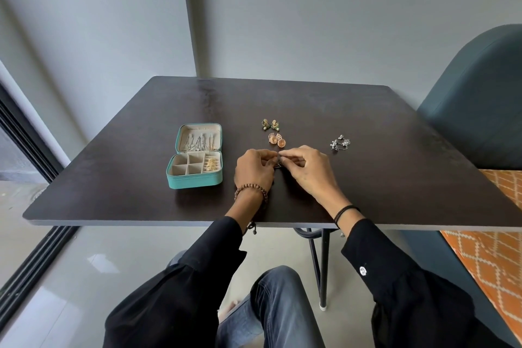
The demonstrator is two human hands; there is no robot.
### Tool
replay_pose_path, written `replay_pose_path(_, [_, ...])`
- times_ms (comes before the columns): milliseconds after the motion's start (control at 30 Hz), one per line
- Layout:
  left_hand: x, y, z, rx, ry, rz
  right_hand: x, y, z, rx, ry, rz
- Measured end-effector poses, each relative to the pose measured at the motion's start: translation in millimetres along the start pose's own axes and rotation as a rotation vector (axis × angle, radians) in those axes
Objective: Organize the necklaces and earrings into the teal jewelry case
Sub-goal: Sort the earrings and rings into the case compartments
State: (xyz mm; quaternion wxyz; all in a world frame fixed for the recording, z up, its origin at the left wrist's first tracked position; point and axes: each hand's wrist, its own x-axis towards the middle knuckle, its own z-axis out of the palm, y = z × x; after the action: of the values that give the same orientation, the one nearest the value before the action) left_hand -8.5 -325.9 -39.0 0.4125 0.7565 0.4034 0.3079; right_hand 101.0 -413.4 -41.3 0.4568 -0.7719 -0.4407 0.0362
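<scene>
The teal jewelry case (195, 180) lies open on the left of the dark table (367, 178). Silver chains hang in its lid, and gold earrings (211, 164) sit in its right compartment. My left hand (254, 171) and my right hand (306, 171) meet just right of the case, and both pinch a small dark piece of jewelry (278, 164), mostly hidden by the fingers. Beyond the hands lie a rose-gold earring pair (277, 139) and a green-gold earring pair (270, 124). A silver earring pair (341, 143) lies further right.
A teal chair back (477, 110) stands at the table's right, with an orange patterned cushion (491, 257) below it. A sliding door frame (25, 206) runs along the left. Grey walls stand behind the table. My knees are under the table's near edge.
</scene>
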Motion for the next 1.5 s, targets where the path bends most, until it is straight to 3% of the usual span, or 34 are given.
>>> replay_pose_path(433, [-19,6,0,-0.072,0.049,0.108,-13,9,-22,0.050,0.096,0.060])
replay_pose_path(700, [-36,46,54,-0.139,-0.163,0.179,-18,45,-69,0.082,0.156,0.151])
replay_pose_path(933, [-14,58,99,0.030,-0.149,0.204,4,73,-89,-0.023,0.266,0.199])
replay_pose_path(1267, [18,59,123,0.032,-0.097,0.210,32,79,-82,-0.226,0.187,0.129])
replay_pose_path(1367, [19,57,122,-0.033,-0.085,0.230,30,79,-84,-0.126,0.234,0.127])
replay_pose_path(1500, [17,59,115,-0.154,-0.101,0.243,27,83,-91,0.217,0.277,0.139])
